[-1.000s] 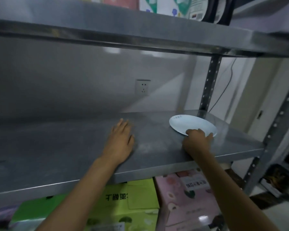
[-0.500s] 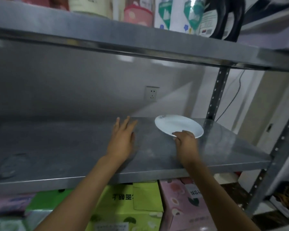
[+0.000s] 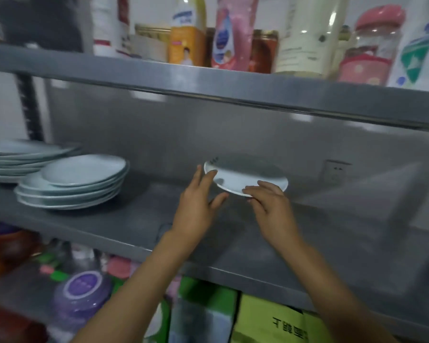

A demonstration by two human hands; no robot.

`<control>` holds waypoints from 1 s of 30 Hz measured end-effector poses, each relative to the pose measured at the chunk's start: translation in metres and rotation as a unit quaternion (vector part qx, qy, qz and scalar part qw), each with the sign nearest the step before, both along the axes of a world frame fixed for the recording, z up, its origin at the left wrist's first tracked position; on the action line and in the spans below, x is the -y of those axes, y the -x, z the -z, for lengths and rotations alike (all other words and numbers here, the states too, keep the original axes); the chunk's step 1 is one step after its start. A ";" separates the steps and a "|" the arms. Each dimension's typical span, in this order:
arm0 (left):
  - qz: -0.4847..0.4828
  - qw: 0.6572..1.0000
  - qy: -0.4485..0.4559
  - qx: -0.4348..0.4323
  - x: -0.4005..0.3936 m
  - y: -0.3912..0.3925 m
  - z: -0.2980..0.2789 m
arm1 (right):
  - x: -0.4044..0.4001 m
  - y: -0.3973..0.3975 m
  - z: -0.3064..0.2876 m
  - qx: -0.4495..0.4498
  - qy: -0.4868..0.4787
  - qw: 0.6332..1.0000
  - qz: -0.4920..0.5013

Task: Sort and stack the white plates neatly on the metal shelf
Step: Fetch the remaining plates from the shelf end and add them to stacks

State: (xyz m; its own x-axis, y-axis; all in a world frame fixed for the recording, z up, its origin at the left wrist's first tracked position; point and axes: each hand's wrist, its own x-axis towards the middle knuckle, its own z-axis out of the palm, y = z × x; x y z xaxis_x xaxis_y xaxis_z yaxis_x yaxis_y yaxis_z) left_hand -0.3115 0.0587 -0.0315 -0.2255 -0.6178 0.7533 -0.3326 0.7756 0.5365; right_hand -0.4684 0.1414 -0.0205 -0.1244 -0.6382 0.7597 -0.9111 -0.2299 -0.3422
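Note:
A white plate (image 3: 248,175) hangs a little above the metal shelf (image 3: 139,219). My right hand (image 3: 270,206) grips its near rim, thumb on top. My left hand (image 3: 198,206) is at the plate's left edge with fingers spread, fingertips touching the rim. On the shelf's left stands a stack of white plates (image 3: 77,184), a smaller plate on top. Behind it, at the far left, is a second stack of wider plates (image 3: 18,157).
The shelf above (image 3: 208,82) carries bottles and jars close over the plates. A wall socket (image 3: 334,172) sits behind on the right. Below the shelf are green boxes (image 3: 278,323) and a purple tub (image 3: 82,290). A perforated upright (image 3: 27,107) stands at the left.
The view has swung left and the plate stacks have come into sight. My right hand has carried the plate left across the shelf, and my left hand has risen from the shelf to its left rim.

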 end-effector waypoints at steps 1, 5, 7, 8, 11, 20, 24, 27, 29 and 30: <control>-0.014 1.000 0.009 -0.003 0.007 -0.018 -0.003 | 0.011 -0.015 -0.002 0.000 0.003 1.000 -0.017; -0.069 0.997 0.036 -0.007 0.026 -0.084 -0.013 | 0.047 -0.070 -0.011 0.007 0.001 0.997 -0.082; -0.096 0.994 0.049 -0.010 0.034 -0.113 -0.019 | 0.063 -0.094 -0.015 0.000 -0.002 0.994 -0.108; -0.109 0.993 0.049 -0.014 0.040 -0.128 -0.021 | 0.071 -0.106 -0.018 -0.005 -0.002 0.993 -0.121; -0.148 0.988 0.043 -0.030 0.053 -0.167 -0.028 | 0.092 -0.138 -0.028 -0.025 -0.009 0.988 -0.152; -0.218 0.972 0.028 -0.083 0.074 -0.246 -0.035 | 0.139 -0.213 -0.040 -0.017 0.004 0.989 -0.146; -0.264 0.963 0.005 -0.051 0.083 -0.271 -0.033 | 0.158 -0.214 -0.025 0.035 0.015 0.996 -0.081; -0.288 0.957 -0.013 -0.035 0.091 -0.284 -0.025 | 0.172 -0.210 -0.009 0.068 -0.018 0.996 -0.051; -0.298 0.954 -0.030 -0.034 0.095 -0.290 -0.019 | 0.178 -0.207 0.002 0.076 -0.034 0.996 -0.041; -0.302 0.952 -0.034 -0.032 0.096 -0.291 -0.017 | 0.180 -0.207 0.007 0.081 -0.038 0.995 -0.040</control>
State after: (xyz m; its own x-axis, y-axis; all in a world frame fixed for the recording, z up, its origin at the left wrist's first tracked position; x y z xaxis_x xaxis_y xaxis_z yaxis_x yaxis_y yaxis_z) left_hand -0.0200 -0.0376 -0.0149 0.2305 -0.6685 0.7071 -0.6721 0.4161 0.6125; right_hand -0.2618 -0.0387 -0.0277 -0.1882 -0.7059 0.6828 -0.8218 -0.2675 -0.5030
